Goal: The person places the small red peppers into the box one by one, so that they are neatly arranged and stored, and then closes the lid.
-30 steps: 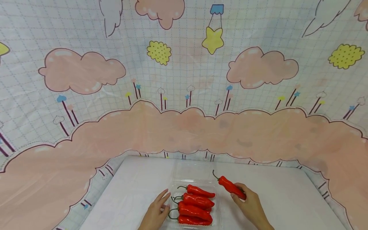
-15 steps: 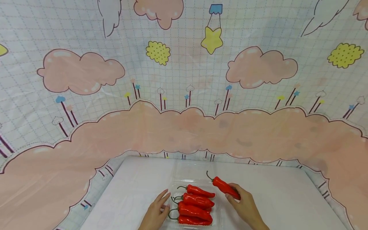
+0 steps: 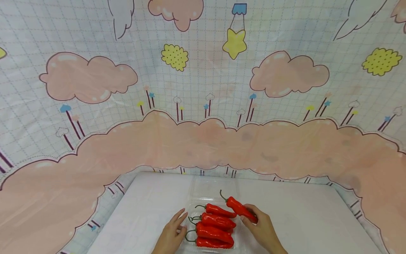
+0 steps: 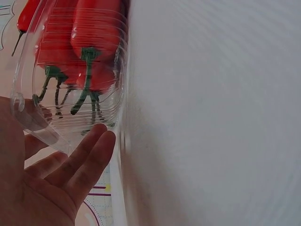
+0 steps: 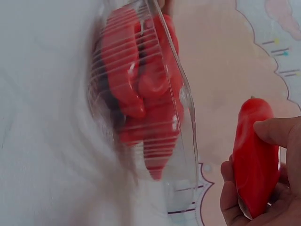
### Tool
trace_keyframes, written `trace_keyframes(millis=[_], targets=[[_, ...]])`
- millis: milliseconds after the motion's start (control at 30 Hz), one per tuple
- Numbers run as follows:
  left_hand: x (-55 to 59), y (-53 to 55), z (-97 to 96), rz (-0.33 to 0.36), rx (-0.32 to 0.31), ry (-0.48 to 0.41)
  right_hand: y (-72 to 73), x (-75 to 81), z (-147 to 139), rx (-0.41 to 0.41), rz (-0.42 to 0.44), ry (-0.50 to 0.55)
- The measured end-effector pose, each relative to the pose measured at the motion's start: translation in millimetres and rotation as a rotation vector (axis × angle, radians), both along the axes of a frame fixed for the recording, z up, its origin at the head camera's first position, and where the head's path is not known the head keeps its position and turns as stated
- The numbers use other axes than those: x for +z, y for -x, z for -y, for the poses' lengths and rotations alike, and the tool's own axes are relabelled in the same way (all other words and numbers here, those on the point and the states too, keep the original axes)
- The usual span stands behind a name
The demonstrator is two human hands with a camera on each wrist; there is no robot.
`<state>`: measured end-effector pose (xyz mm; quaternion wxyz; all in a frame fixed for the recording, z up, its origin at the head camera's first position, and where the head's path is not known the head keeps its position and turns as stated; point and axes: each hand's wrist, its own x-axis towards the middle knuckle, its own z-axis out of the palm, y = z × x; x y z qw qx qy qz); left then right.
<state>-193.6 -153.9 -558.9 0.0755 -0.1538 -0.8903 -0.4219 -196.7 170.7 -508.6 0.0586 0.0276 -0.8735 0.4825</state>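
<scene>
My right hand (image 3: 262,228) holds a red chili pepper (image 3: 236,206) between thumb and fingers, its green stem pointing away to the upper left. This pepper is raised at the right side of a clear plastic clamshell box (image 3: 241,237) and overlaps its edge in the head view. Inside the box several red peppers (image 3: 219,221) lie stacked, stems to the left. My left hand (image 3: 170,234) rests at the box's left side, fingers extended. In the left wrist view, the fingertips (image 4: 107,139) are right at the ribbed plastic wall (image 4: 120,89).
The box's transparent lid (image 3: 215,189) lies folded back on the far side. All this stands on a white tabletop (image 3: 301,211). Behind it hangs a cloth (image 3: 203,141) printed with clouds and stars.
My right hand has moved left with the chili pepper, from beside the box to over its right edge. The left hand and the peppers in the box have stayed put.
</scene>
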Motion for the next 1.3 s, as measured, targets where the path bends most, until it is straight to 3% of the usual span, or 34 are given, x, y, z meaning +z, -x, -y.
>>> trace_keyframes(millis=[167,367,700,933,1300], targets=[[0.9,0.0,-0.1,0.003,-0.002,-0.002,0.4,-1.2,10,0.03,0.012,0.018],[0.4,-0.2,0.1,-0.002,-0.004,-0.003,0.9,-5.6,18,0.122,0.043,0.024],[1.4,-1.3,0.0,-0.001,0.005,-0.007,-0.3,-9.4,27,0.234,0.028,0.025],[-0.1,-0.8,0.6,0.003,0.001,-0.01,-1.7,-12.4,33,0.278,0.107,0.044],[-1.4,-0.1,1.1,-0.007,0.0,-0.007,-3.0,-14.0,42,0.329,0.139,0.068]])
